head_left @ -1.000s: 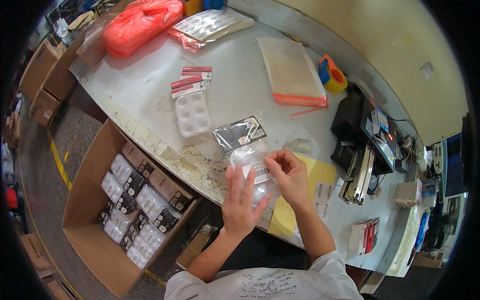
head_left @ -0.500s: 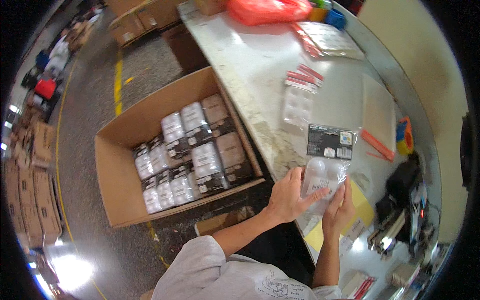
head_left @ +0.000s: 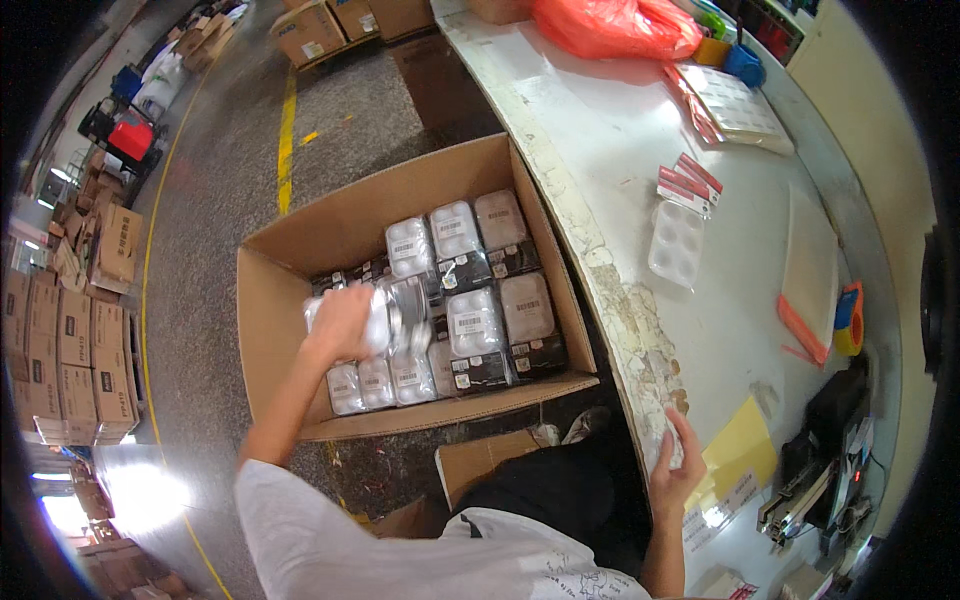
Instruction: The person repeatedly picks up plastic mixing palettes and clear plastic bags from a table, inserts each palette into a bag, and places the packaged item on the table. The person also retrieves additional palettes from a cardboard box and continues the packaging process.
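My left hand (head_left: 340, 322) reaches into a brown cardboard box (head_left: 375, 190) on my left. It is closed on a bagged white welled tray (head_left: 378, 322), held among the packs there; motion blurs it, and the fingertips are partly hidden. Several similar packs with black cards and barcode stickers fill the box, such as a bagged tray (head_left: 474, 322) at its right side. My right hand (head_left: 678, 468) is by the near edge of the white table (head_left: 600, 130), thumb and finger apart, nothing in it. Beside it lies a yellow sheet (head_left: 738, 455) with white stickers.
On the table lie a six-well tray with red cards (head_left: 677, 243), a stack of packed trays (head_left: 735, 105), a red plastic bag (head_left: 610, 25) and a tape dispenser (head_left: 849, 320). Dark equipment (head_left: 830, 440) stands at the right. Stacked cartons (head_left: 75, 350) line the far left floor.
My left hand has carried the bagged tray from over the table leftward into the box. My right hand has let go of it and stays near the table edge. The view has shifted left.
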### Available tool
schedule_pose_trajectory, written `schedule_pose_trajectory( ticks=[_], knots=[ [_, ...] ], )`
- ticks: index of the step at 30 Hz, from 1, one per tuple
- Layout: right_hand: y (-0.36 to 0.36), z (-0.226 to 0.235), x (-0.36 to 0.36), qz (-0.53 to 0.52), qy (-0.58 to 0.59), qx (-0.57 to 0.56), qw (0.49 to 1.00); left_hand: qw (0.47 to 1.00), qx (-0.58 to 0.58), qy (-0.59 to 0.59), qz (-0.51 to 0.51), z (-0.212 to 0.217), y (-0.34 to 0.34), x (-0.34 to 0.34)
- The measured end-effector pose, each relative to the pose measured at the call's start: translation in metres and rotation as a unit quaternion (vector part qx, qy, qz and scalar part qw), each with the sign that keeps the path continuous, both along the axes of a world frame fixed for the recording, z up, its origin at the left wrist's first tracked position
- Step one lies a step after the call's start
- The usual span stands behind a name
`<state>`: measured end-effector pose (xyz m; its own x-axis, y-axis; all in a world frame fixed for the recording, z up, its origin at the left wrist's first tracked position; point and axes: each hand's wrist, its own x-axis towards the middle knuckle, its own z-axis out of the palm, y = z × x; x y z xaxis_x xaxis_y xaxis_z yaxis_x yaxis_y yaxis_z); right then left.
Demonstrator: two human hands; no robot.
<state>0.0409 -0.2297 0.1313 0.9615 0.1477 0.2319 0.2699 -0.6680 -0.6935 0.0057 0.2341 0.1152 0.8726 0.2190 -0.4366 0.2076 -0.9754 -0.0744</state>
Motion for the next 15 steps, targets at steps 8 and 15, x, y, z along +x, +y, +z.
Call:
schedule_pose_trajectory(
  ticks=[8,15],
  knots=[
    [-0.032,-0.021,-0.033,-0.037,0.069,-0.006,0.997,0.795,-0.208,0.097,-0.562,-0.146,0.022,0.009],
    [-0.049,-0.021,-0.057,-0.102,0.101,-0.035,0.989,0.816,-0.212,-0.047,-0.536,-0.216,0.007,0.031]
  ],
)
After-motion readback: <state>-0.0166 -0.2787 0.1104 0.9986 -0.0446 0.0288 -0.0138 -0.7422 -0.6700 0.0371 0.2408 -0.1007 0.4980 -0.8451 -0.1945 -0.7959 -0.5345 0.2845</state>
